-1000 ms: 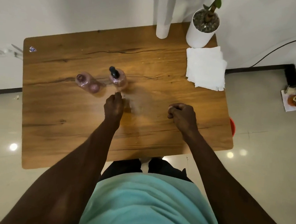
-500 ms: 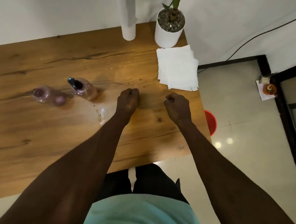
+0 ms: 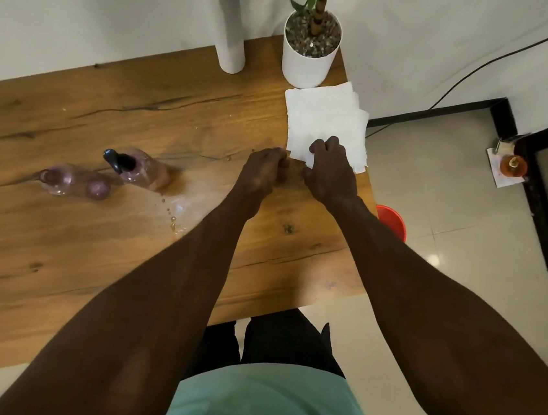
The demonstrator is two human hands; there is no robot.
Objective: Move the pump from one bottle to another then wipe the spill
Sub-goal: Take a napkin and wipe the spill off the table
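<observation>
Two clear pinkish bottles stand on the wooden table [image 3: 58, 252] at the left. The right bottle [image 3: 144, 170] carries the black pump [image 3: 115, 158]; the left bottle [image 3: 65, 180] has an open neck. A wet spill [image 3: 175, 214] with small drops lies in front of the pump bottle. A stack of white paper napkins [image 3: 325, 121] lies at the table's right edge. My right hand [image 3: 332, 171] rests on the near corner of the stack, fingers pinching the napkins. My left hand [image 3: 264, 171] sits just left of that corner, fingers curled, touching the napkin edge.
A white pot with a green plant [image 3: 309, 49] stands behind the napkins, and a white tube [image 3: 230, 33] stands to its left by the wall. A red bucket [image 3: 393, 221] sits on the floor under the table's right edge. A cable runs along the wall.
Both hands have moved away from the spill to the right and forward, reaching the napkin stack. My right hand now presses on its corner. The camera has turned right.
</observation>
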